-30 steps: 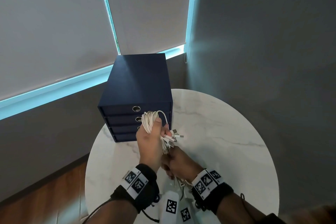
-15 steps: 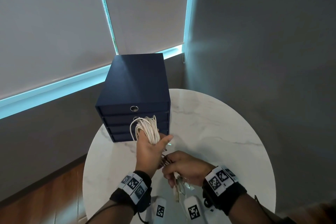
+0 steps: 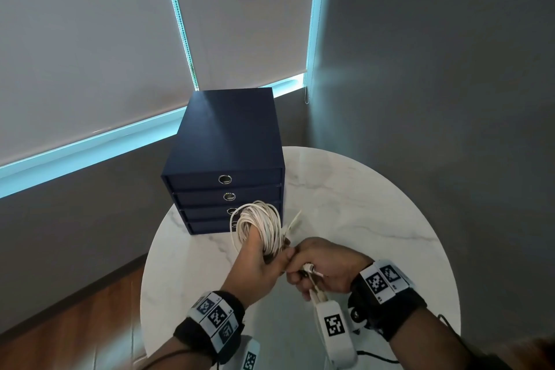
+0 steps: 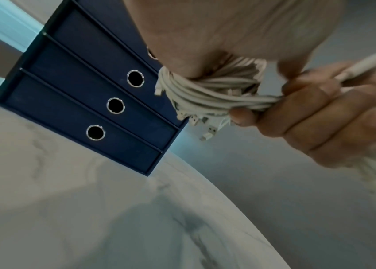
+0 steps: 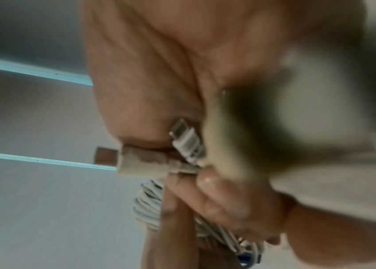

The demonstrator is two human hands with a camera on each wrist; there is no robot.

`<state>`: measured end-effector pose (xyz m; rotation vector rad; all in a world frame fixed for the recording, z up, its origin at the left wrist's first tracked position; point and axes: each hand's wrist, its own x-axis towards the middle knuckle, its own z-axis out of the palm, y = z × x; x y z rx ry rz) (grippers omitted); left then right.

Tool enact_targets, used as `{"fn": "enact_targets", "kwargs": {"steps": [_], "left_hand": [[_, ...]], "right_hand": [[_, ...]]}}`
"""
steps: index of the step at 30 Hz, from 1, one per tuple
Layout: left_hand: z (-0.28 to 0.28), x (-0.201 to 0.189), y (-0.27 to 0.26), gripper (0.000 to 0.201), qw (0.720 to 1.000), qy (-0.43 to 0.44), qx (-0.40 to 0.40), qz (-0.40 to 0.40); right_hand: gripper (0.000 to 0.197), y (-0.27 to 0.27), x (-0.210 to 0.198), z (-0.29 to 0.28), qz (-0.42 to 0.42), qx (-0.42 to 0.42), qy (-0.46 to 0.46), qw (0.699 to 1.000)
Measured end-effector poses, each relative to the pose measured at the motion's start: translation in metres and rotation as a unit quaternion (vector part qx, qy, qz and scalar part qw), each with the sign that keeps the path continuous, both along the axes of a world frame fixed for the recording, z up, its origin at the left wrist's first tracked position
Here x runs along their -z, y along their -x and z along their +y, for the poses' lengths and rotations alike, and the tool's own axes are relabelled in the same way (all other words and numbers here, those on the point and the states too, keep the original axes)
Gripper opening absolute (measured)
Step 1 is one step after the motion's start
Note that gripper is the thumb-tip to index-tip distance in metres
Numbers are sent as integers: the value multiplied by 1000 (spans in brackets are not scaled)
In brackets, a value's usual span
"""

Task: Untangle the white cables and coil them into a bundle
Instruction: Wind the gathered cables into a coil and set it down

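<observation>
A coil of white cables (image 3: 260, 225) is looped round my left hand (image 3: 258, 264), which grips it above the marble table (image 3: 360, 204). My right hand (image 3: 321, 267) is pressed against the left from the right and grips the loose cable strands, with a plug (image 3: 308, 267) poking out of the fist. In the left wrist view the coil (image 4: 205, 91) runs from my left palm into the right hand's fingers (image 4: 315, 112), and several USB connectors (image 4: 207, 131) dangle below. The right wrist view, blurred, shows two connectors (image 5: 136, 162) beside my right hand's palm (image 5: 147, 81) and the coil (image 5: 147, 205) beneath.
A dark blue box of drawers (image 3: 228, 159) with ring pulls stands at the table's far left edge, just behind the coil. Grey walls and a window blind close in behind and to the right. Wooden floor (image 3: 75, 324) lies to the left below.
My right hand has come out from under the left and now sits at its right side, gripping the strands. The coil on my left hand has tilted and looks fuller.
</observation>
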<state>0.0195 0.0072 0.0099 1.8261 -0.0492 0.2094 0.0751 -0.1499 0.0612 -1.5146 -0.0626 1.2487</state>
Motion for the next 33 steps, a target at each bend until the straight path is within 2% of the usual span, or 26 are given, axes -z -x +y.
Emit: {"fn": "enact_targets", "kwargs": {"steps": [3, 5, 7, 10, 13, 15, 17, 18, 20, 23, 26, 28, 30, 33], "left_hand": [[0, -9, 7, 55, 996, 4, 80, 45], [-1, -13, 8, 78, 989, 7, 97, 112], [2, -4, 1, 92, 985, -53, 88, 136], [8, 9, -6, 85, 973, -187, 65, 116], [6, 14, -12, 56, 971, -225, 11, 76], [3, 14, -15, 39, 978, -186, -17, 92], [3, 12, -17, 33, 986, -129, -18, 102], [3, 10, -19, 29, 989, -114, -14, 95], [0, 3, -21, 16, 994, -73, 2, 78], [0, -4, -25, 21, 992, 12, 17, 126], [-1, -7, -21, 10, 969, 122, -1, 214], [-3, -9, -19, 9, 947, 196, -13, 253], [-8, -11, -19, 18, 925, 254, -25, 281], [-14, -21, -20, 7, 898, 328, -9, 293]], "right_hand": [[21, -5, -9, -4, 28, -11, 24, 999], [26, -6, -10, -4, 38, -10, 39, 999], [30, -6, -8, -2, 53, -14, 38, 998], [19, -2, -5, 3, 59, -4, 38, 998], [26, -1, -6, 6, 63, 3, 29, 998], [39, -4, -10, 6, 76, 0, 7, 997], [50, -9, -14, 2, 50, 13, -16, 999], [50, -11, -14, 0, 15, 18, -25, 999], [37, -16, -13, -5, -65, 3, -50, 997], [31, -29, -7, -12, -229, -47, -2, 972], [44, -46, -3, -19, -366, -20, 94, 926], [40, -53, -2, -23, -438, -29, 119, 891], [28, -58, 1, -23, -448, -30, 107, 887], [12, -64, 3, -21, -407, -42, 98, 907]]}}
